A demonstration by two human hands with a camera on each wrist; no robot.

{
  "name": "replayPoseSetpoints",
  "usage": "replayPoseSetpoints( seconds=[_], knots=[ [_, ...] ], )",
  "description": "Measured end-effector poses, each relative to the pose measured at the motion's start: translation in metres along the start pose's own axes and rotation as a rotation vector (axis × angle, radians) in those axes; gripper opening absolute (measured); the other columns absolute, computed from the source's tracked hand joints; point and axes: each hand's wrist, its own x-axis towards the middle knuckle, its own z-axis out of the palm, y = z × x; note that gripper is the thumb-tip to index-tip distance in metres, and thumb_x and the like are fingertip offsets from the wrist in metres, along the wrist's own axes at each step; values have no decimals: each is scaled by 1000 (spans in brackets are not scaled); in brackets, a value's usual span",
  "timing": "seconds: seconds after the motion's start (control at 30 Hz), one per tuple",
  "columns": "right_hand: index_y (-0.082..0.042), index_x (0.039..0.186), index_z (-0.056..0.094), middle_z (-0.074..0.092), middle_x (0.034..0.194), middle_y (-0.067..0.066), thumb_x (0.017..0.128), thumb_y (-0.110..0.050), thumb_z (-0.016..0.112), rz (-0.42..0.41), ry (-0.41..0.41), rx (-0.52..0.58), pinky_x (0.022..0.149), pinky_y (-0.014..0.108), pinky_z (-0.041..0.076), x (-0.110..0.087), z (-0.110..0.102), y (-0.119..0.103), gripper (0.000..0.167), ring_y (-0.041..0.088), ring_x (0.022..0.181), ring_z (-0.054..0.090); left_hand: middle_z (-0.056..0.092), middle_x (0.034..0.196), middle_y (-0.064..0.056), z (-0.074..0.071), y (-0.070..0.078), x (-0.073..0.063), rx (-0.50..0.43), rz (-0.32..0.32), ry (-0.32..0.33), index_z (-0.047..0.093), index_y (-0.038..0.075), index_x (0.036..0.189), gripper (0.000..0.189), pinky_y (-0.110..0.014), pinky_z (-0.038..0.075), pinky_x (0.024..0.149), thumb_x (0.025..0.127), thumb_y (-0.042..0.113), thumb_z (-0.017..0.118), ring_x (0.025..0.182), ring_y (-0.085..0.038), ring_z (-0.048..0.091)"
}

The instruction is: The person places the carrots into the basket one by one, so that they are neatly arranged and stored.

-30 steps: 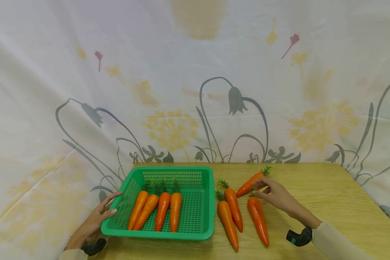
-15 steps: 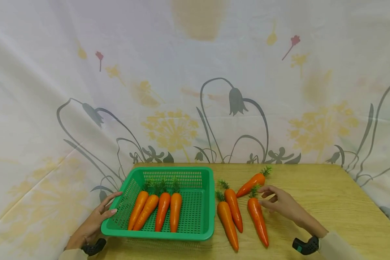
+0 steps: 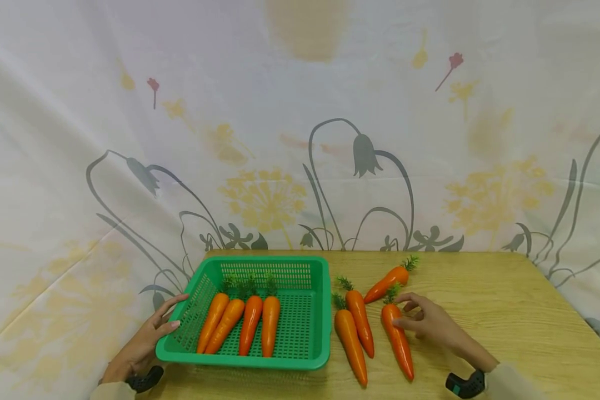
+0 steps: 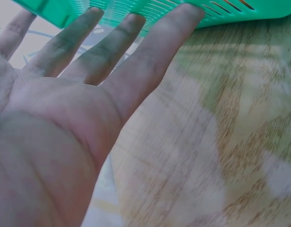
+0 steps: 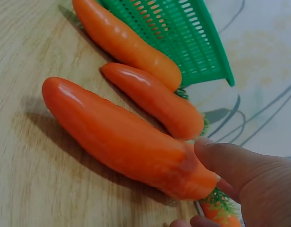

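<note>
My left hand (image 3: 147, 340) rests on the left side of a green plastic basket (image 3: 242, 362); in the left wrist view its straight fingers (image 4: 169, 38) touch the slotted wall. Several orange carrots with green tops lie side by side in the basket, among them a carrot (image 3: 270, 328). My right hand (image 3: 432, 325) is around the upper end of a red-orange carrot (image 3: 397, 344) lying on the table. In the right wrist view the thumb (image 5: 226, 158) reaches over this carrot, while the other fingers show partly below it, apart from its side.
Between that carrot and the basket lie two more carrots, one darker orange (image 3: 350, 344) and one redder (image 3: 360, 319). Behind them another carrot (image 3: 386, 284) lies slanted. The wooden table (image 3: 505, 300) ends at a flower-printed cloth (image 3: 280, 139).
My right hand has drawn back from near the slanted carrot, then come forward and left over the nearer carrot's upper end. My left hand and the basket have stayed in place.
</note>
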Motion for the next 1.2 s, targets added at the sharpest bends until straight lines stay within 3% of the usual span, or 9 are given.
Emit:
replayPoseSetpoints(
  seconds=[0.33,0.5,0.9,1.2],
  knots=[
    [-7,138,59,61,118,17,93,-34,78,-29,-3,-96,59,37,57,6,8,-3,56,23,84,66,-6,168,-27,1,2,-1,-12,-4,5,23,13,163,57,-89,8,104,110,13,44,147,-62,-11],
    [-5,139,59,63,114,13,93,-34,79,-56,-9,-136,62,36,57,10,12,-5,58,22,87,65,-8,167,-29,2,1,-1,-32,-8,7,23,12,163,57,-89,8,104,110,13,45,147,-63,-11],
    [-5,126,61,62,118,14,90,-32,82,22,6,-50,64,38,59,8,14,-9,50,25,93,64,-8,168,-26,3,5,-2,-28,-40,12,24,12,163,57,-89,11,103,110,14,46,147,-63,-10],
    [-4,130,63,62,121,16,88,-30,84,39,62,-41,72,38,59,6,10,-15,54,26,96,66,-8,168,-25,2,2,-1,-37,-38,15,24,13,163,57,-88,10,104,110,14,46,148,-61,-10]
  ],
)
